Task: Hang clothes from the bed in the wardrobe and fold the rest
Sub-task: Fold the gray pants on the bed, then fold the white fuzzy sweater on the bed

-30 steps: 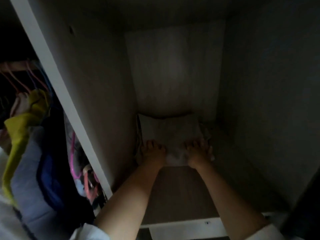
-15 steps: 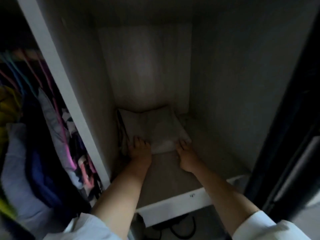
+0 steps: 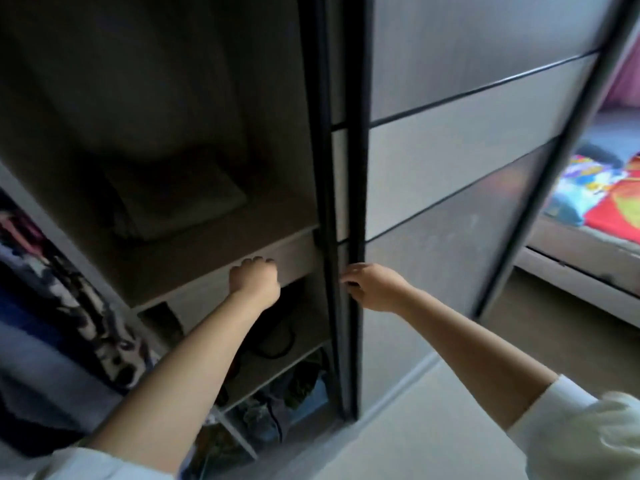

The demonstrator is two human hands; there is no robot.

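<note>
A folded pale cloth (image 3: 180, 199) lies on the wardrobe shelf (image 3: 207, 251), deep in the dark compartment, with no hand on it. My left hand (image 3: 254, 278) hovers at the shelf's front edge with its fingers curled and nothing in it. My right hand (image 3: 370, 287) curls its fingers round the black edge of the sliding door (image 3: 346, 202). Both forearms are bare, with white sleeves pushed up.
Hung clothes (image 3: 52, 323) fill the compartment at the left. Below the shelf sit a dark cable (image 3: 277, 341) and crumpled items (image 3: 277, 407). The grey sliding door panels (image 3: 450, 150) stand to the right. A bed with colourful bedding (image 3: 606, 195) is at the far right.
Both hands have left the folded cloth and drawn back. The left is now at the shelf edge, the right on the door's edge. The view has swung right and away.
</note>
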